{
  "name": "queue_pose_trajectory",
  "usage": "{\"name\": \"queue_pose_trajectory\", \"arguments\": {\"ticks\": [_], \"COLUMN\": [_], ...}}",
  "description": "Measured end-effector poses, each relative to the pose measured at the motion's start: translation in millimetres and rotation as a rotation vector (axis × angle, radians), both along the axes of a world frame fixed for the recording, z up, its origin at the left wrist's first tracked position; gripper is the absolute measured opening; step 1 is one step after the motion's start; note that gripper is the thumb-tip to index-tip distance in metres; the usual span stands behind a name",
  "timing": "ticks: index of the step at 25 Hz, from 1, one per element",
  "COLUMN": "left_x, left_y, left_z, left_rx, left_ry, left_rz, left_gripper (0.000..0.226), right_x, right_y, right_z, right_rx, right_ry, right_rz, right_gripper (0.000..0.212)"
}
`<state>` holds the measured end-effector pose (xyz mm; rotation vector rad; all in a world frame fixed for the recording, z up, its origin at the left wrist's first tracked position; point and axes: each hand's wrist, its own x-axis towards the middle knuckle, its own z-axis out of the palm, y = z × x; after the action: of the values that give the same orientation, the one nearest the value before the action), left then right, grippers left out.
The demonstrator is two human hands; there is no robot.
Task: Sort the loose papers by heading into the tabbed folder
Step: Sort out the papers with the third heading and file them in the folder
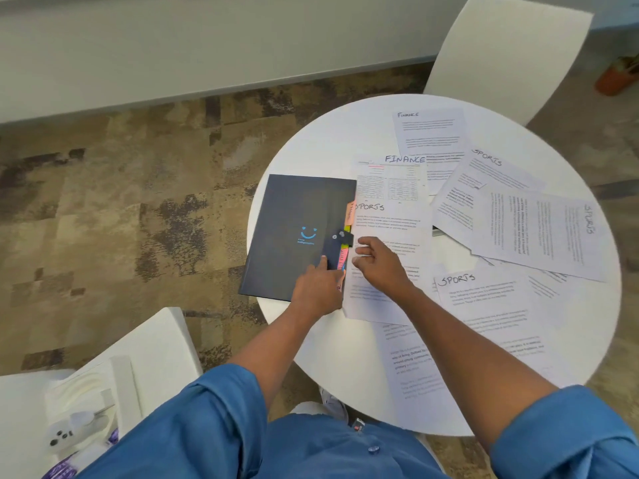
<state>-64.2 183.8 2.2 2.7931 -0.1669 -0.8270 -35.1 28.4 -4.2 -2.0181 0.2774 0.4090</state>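
While pinning folder (297,229) by left hand (316,288), thumb pressed flat, fingers hidden. Right hand (375,261) loosely curled by clasp (340,238), gripping nothing. Risks: folder sliding off table (311,340); snagged tabs (347,233).

A single wide-angle view from the person's head looks steeply down and forward. The round table (311,340) fills the right half, close below, with the floor (121,209) on the left and a wall (173,46) at the far edge. Both forearms enter from the near edge. Straight lines bow toward the frame's edges.
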Motion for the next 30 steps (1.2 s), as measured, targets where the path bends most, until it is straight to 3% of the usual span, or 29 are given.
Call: {"name": "queue_pose_trajectory", "arguments": {"ticks": [4, 8, 12, 24, 27, 30], "left_x": [-0.8, -9.0, -22.8, -73.5, -80.4, -83.0], "left_y": [-2.8, -10.3, -33.4, -128.3, -159.0, -184.3], "left_z": [-2.9, -0.8, 2.4, -23.2, -25.5, -33.9], "left_rx": [-0.057, -0.153, -0.204, -0.404, -0.437, -0.506], "left_ry": [-0.119, -0.246, -0.281, -0.043, -0.041, 0.093], "left_rz": [0.038, 0.188, 0.211, 0.356, 0.453, 0.552], "left_gripper": [0.021, 0.024, 0.024, 0.031, 0.035, 0.038], "right_x": [-30.0, -62.9, -87.8, -131.4, -134.6, -139.1], "right_y": [-28.8, -74.1, -121.7, -245.8, -274.6, -298.9], "right_z": [3.1, 7.4, 4.9, -1.8, -7.1, -14.8], "right_rx": [-0.037, -0.076, -0.132, -0.205, -0.230, -0.348], "right_ry": [-0.023, -0.030, -0.008, 0.086, 0.114, 0.117], "right_rz": [-0.013, -0.064, -0.122, -0.189, -0.191, -0.187], "right_gripper": [0.034, 0.026, 0.024, 0.024, 0.031, 0.042]}}
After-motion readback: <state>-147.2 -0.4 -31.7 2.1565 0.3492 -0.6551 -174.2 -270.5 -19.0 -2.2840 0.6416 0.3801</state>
